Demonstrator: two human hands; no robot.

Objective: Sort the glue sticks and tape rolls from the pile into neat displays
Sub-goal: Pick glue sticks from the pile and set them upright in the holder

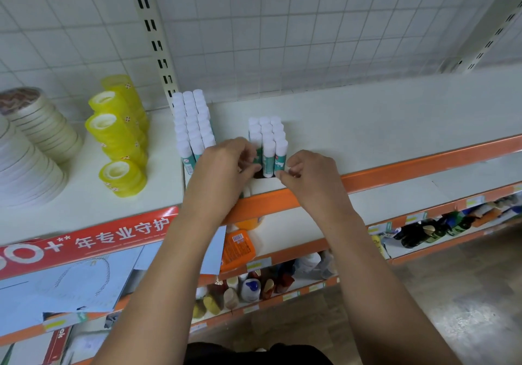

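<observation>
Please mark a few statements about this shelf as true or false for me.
1. The glue sticks stand upright in a left block and a right block. True.
2. The yellow tape sits to the right of both blocks. False: it is stacked to their left.
3. The left hand and the right hand are both at the front row of the right block. True.
4. The shelf edge is blue. False: it is orange.
</observation>
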